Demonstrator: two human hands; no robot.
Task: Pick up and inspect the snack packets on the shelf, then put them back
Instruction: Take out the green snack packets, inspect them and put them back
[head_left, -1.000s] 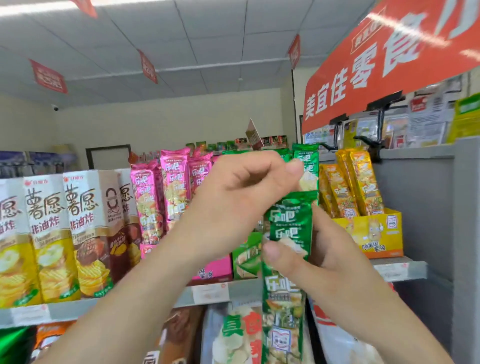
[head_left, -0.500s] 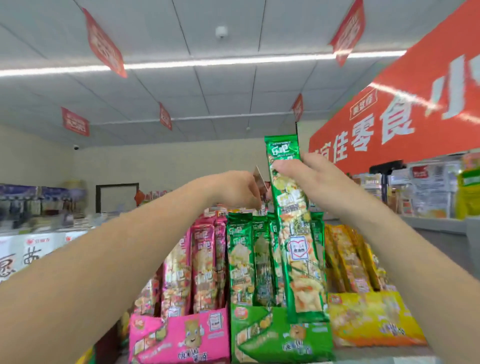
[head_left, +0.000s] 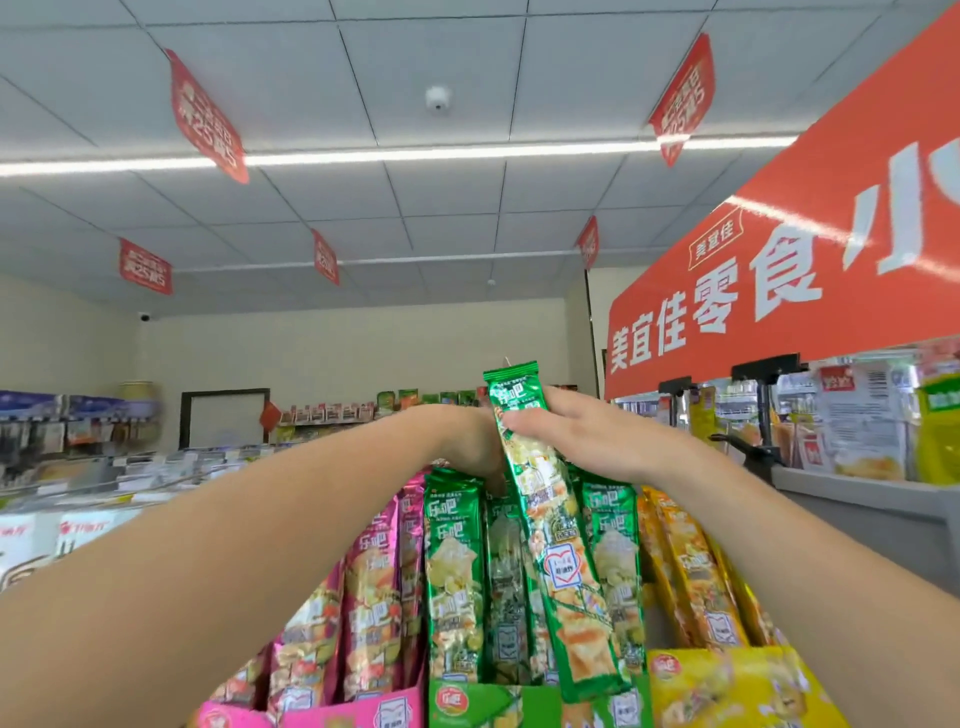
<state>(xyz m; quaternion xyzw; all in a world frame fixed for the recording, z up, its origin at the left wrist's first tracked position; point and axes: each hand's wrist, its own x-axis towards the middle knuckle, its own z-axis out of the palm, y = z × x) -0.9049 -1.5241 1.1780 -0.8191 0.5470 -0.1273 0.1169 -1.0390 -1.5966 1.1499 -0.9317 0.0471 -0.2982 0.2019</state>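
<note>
The long green foil snack packet (head_left: 550, 545) has come down since half a second ago. Its lower end now overlaps the front edge of the green cardboard display box (head_left: 467, 701), where before it hung above it. My right hand (head_left: 587, 436) grips the packet close to its top, fingers curled across the printed face, and only the crimped top seal pokes out above them. I can't see the thumb. The packet leans, top to the left and bottom to the right, in front of the row of matching green packets (head_left: 449, 571) standing upright in the box.

My left hand (head_left: 467, 447) has dropped too. It sits just left of the held packet, knuckles up, with the fingers reaching down to the tops of the standing green packets. The fingertips are tucked behind the held packet, so I can't tell whether they pinch anything or just rest there.

Pink foil packets (head_left: 371, 587) stand in a pink box (head_left: 337, 714) on the left. Yellow packets (head_left: 680, 561) stand in a yellow box (head_left: 727, 691) on the right. A big orange sign with white characters (head_left: 779, 270) hangs above on the right.
</note>
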